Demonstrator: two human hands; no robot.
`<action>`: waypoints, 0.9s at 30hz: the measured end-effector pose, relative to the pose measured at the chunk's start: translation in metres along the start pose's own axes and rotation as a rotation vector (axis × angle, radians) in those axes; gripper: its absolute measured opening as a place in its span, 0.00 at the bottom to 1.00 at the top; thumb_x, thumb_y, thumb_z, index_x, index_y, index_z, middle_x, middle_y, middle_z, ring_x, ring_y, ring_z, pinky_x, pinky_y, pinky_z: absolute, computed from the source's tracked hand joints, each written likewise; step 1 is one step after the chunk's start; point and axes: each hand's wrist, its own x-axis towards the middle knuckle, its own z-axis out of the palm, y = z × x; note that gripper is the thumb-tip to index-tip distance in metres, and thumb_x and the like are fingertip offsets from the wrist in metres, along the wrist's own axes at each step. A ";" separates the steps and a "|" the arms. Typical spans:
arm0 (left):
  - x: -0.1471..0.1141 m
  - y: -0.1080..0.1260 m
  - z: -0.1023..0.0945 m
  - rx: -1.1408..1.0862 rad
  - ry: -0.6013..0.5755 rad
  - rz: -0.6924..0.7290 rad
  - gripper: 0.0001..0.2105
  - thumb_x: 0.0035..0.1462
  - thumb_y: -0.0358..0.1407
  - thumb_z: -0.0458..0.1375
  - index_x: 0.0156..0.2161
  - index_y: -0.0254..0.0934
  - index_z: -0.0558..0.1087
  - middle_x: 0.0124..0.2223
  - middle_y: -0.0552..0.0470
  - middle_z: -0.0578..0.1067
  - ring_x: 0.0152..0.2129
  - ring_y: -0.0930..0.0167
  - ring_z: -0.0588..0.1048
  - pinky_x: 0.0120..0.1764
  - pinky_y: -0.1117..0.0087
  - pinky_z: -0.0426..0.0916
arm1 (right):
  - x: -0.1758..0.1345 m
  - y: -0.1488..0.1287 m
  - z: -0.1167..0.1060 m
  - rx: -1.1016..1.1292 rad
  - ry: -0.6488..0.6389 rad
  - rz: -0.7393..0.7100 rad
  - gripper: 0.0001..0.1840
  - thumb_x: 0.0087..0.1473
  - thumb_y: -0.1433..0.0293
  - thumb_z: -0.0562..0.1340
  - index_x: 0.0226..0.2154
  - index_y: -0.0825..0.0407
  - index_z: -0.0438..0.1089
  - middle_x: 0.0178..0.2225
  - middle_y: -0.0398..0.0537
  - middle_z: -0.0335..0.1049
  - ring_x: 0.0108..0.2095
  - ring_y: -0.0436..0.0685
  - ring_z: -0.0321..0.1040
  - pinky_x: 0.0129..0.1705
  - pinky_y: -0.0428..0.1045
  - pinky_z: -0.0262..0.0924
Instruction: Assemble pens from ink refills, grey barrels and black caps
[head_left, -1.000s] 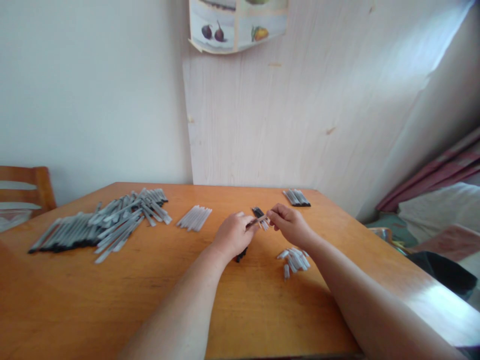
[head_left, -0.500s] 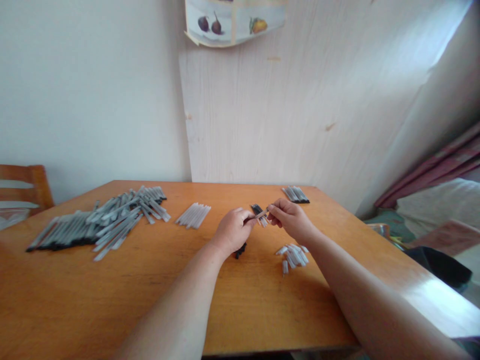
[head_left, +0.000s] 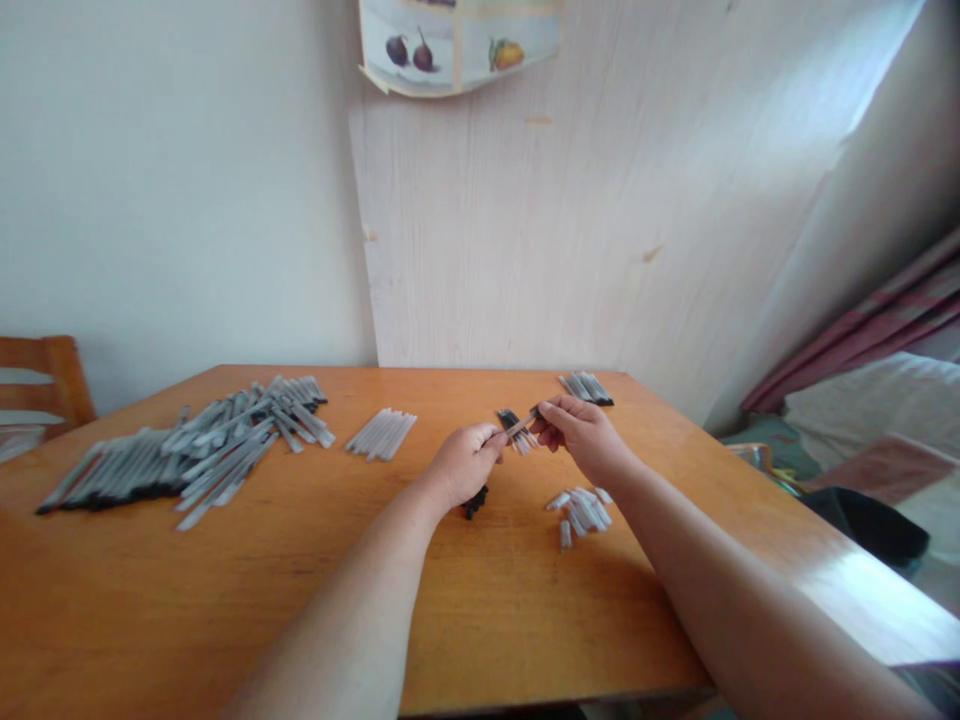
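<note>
Between my two hands, a thin pale pen (head_left: 523, 422) with a dark end is held slantwise above the table. My left hand (head_left: 466, 466) is closed on its lower left end. The fingers of my right hand (head_left: 582, 432) pinch its dark upper right end. Just behind the pen lies a small bunch of thin black-and-white sticks (head_left: 510, 418), partly covered. Small black parts (head_left: 474, 502) rest below my left hand. Short whitish translucent caps (head_left: 586, 512) lie in a loose pile below my right hand.
The wooden table (head_left: 315, 600) bears a large heap of translucent, black-ended pens (head_left: 232, 430) at left. A row of clear tubes (head_left: 382, 434) lies left of my hands; a bundle of black-ended pens (head_left: 586, 388) is at the far right. A chair (head_left: 67, 380) stands at left.
The whole view has shifted slightly, so things appear a little further left. Both hands keep hold of the pen, and more of its pale length shows between them.
</note>
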 end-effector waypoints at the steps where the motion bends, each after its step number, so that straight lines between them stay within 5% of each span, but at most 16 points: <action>1: 0.000 0.000 0.000 -0.023 -0.009 -0.008 0.19 0.60 0.46 0.46 0.30 0.35 0.71 0.27 0.53 0.72 0.25 0.73 0.68 0.29 0.73 0.60 | 0.000 0.000 -0.001 0.002 -0.006 -0.001 0.19 0.52 0.54 0.59 0.27 0.54 0.66 0.25 0.49 0.70 0.22 0.48 0.62 0.23 0.45 0.54; 18: -0.001 0.004 0.006 -0.094 0.103 -0.005 0.11 0.53 0.42 0.56 0.33 0.35 0.73 0.31 0.53 0.76 0.27 0.73 0.70 0.31 0.73 0.62 | 0.002 0.006 0.003 -0.177 0.043 -0.034 0.19 0.54 0.54 0.57 0.25 0.53 0.64 0.21 0.44 0.66 0.20 0.47 0.56 0.22 0.45 0.50; 27: -0.003 0.009 -0.002 -0.244 -0.037 -0.139 0.20 0.58 0.47 0.49 0.36 0.32 0.75 0.28 0.51 0.73 0.28 0.72 0.70 0.31 0.72 0.61 | 0.001 0.002 0.002 -0.076 0.045 -0.016 0.19 0.53 0.54 0.58 0.26 0.53 0.64 0.21 0.44 0.67 0.19 0.47 0.58 0.21 0.45 0.51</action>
